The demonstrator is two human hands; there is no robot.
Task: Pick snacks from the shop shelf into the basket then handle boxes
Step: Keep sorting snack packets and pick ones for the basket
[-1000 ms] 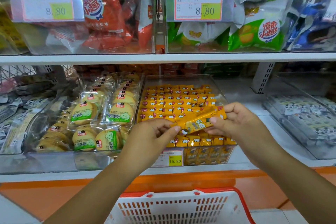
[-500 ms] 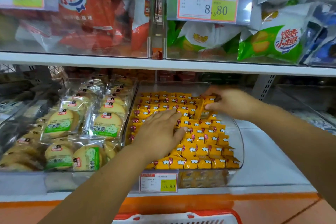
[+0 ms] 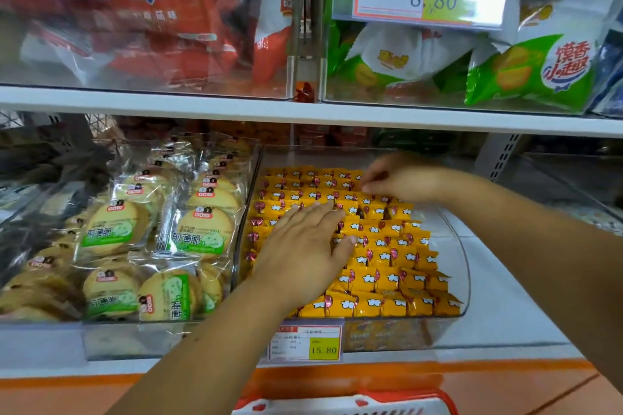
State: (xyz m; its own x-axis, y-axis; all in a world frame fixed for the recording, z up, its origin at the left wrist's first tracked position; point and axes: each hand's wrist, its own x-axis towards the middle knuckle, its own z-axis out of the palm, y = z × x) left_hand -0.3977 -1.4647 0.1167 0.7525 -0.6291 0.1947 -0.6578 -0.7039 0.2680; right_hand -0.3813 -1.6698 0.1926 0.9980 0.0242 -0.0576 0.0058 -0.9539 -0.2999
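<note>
Small yellow snack packets [image 3: 381, 259] fill a clear plastic bin [image 3: 456, 283] on the lower shelf. My left hand [image 3: 303, 246] lies flat on the packets in the middle of the bin, fingers straight. My right hand [image 3: 401, 180] is at the back of the bin, its bent fingertips down on the rear rows of packets. That hand is blurred, and I cannot tell whether it pinches a packet. The red rim of the white basket [image 3: 344, 403] shows at the bottom edge, below the shelf front.
A bin of round biscuits in clear wrappers [image 3: 199, 232] stands left of the yellow packets. A price tag reading 15.80 [image 3: 305, 344] hangs on the bin front. The upper shelf [image 3: 303, 111] carries red bags [image 3: 175, 10] and green bags [image 3: 526, 71] close above my hands.
My right hand has set the yellow strip of packets down at the back of the bin. My left hand slid slightly further onto the packets. The view moved closer to the shelf.
</note>
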